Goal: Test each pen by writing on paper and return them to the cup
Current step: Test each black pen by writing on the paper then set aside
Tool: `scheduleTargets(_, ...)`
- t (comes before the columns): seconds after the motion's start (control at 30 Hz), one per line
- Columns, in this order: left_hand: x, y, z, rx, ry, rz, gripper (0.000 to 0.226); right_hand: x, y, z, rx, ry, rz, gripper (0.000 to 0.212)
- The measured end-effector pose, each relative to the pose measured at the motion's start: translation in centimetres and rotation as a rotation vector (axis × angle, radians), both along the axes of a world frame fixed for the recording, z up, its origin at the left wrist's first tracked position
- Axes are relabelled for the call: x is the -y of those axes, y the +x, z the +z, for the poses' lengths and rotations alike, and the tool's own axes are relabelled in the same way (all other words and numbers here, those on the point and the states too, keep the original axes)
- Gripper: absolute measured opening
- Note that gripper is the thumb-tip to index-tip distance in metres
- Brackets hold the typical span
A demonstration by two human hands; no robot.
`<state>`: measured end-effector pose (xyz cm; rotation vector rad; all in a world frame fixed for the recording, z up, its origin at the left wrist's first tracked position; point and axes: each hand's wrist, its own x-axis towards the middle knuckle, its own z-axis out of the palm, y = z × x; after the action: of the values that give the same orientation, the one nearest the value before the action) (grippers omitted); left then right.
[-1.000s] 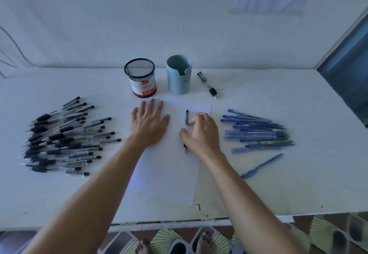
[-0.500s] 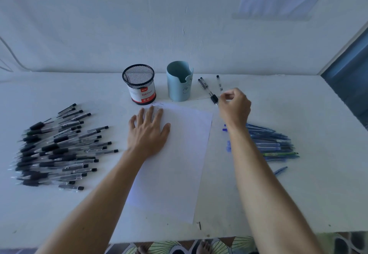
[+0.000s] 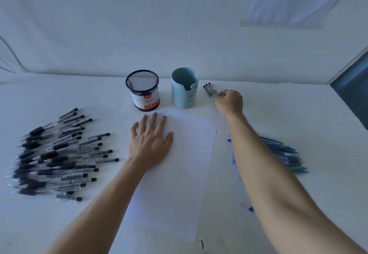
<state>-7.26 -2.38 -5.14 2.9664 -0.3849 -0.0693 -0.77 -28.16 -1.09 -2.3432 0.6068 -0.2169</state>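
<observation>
Pressing the paper (image 3: 179, 178) with spread fingers, the left hand (image 3: 149, 143) lies flat while the right hand (image 3: 230, 102) pinches the pens (image 3: 209, 89)

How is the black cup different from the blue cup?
The black cup is see-through wire mesh; the blue cup has solid walls. The black cup wears a red and white label; the blue cup has a drawn face. The black cup's rim is even; the blue cup's rim has a notch. Both stand upright, side by side.
</observation>
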Motion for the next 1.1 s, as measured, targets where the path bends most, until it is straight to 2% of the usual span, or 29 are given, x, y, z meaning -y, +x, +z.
scheduleTargets(0.07,0.0,-0.1,0.1,-0.006,-0.011,-0.002,0.082,-0.2,-0.2,-0.1,-0.056,-0.015,0.007,0.033)
scheduleTargets(0.17,0.0,-0.1,0.3,-0.012,-0.029,0.003,0.074,-0.5,-0.8,0.0,-0.124,-0.103,0.034,0.045)
scheduleTargets(0.27,-0.2,-0.1,0.5,-0.033,-0.108,0.031,0.063,-1.6,-2.2,0.4,-0.090,-0.196,0.008,0.044)
scheduleTargets(0.33,-0.4,0.1,0.9,-0.051,-0.242,0.084,0.058,-3.5,-4.0,0.4,-0.033,-0.251,0.022,0.040)
scheduleTargets(0.47,-1.1,0.4,2.9,-0.134,-0.705,0.280,0.036,-8.1,-8.6,-1.8,0.124,-0.307,0.180,0.036)
scheduleTargets(0.53,-2.2,0.5,3.9,-0.150,-0.852,0.346,0.030,-9.7,-10.4,-2.7,0.112,-0.310,0.216,0.038)
scheduleTargets(0.6,-3.9,0.2,4.5,-0.017,-0.799,0.327,0.026,-10.5,-11.9,-3.1,0.109,-0.326,0.236,0.044)
scheduleTargets(0.7,-6.9,0.2,4.5,0.211,-0.480,0.287,0.025,-10.6,-13.2,-3.0,0.040,-0.387,0.309,0.067)
scheduleTargets(0.77,-8.7,0.2,4.6,0.118,-0.199,0.393,0.037,-10.6,-13.9,-2.9,-0.071,-0.406,0.369,0.074)
scheduleTargets(0.83,-9.9,-0.1,4.8,-0.030,-0.013,0.479,0.044,-10.5,-14.4,-3.1,-0.133,-0.430,0.413,0.083)
scheduleTargets(0.93,-10.6,-0.8,4.2,0.005,0.029,0.469,0.034,-10.6,-14.9,-3.5,-0.161,-0.473,0.442,0.097)
scheduleTargets(1.1,-11.4,-1.1,3.2,0.178,-0.081,0.390,0.021,-10.8,-14.8,-3.3,-0.153,-0.466,0.434,0.098)
